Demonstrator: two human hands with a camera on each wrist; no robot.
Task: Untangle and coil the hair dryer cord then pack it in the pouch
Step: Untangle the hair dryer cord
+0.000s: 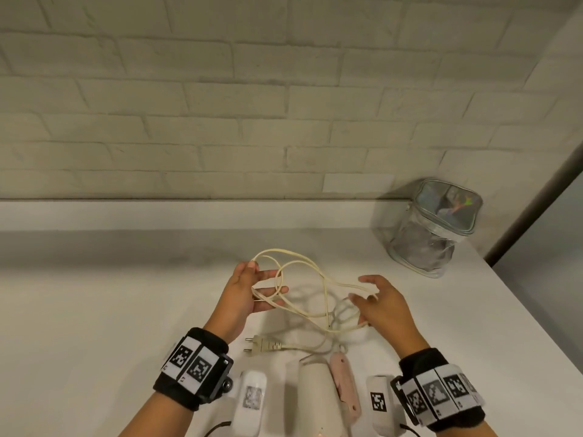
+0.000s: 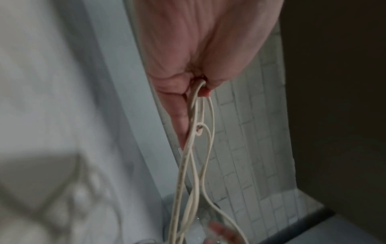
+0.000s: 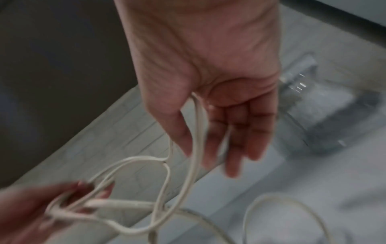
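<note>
A cream hair dryer (image 1: 315, 392) with a pink folding handle (image 1: 344, 383) lies at the near edge of the white counter (image 1: 110, 294). Its cream cord (image 1: 325, 298) rises in tangled loops between my two hands, and the plug (image 1: 262, 344) rests on the counter beside the dryer. My left hand (image 1: 265, 279) pinches several loops between thumb and finger, which the left wrist view shows as cord (image 2: 212, 118) leaving the left hand (image 2: 200, 89). My right hand (image 1: 362, 290) has straight fingers. In the right wrist view the cord (image 3: 197, 132) hangs from the thumb crotch of the right hand (image 3: 208, 158).
A clear round pouch (image 1: 432, 228) with a shiny zip lid stands at the back right of the counter, near the white brick wall (image 1: 252, 105). The counter's right edge drops off just past it. Two white devices (image 1: 250, 402) lie either side of the dryer.
</note>
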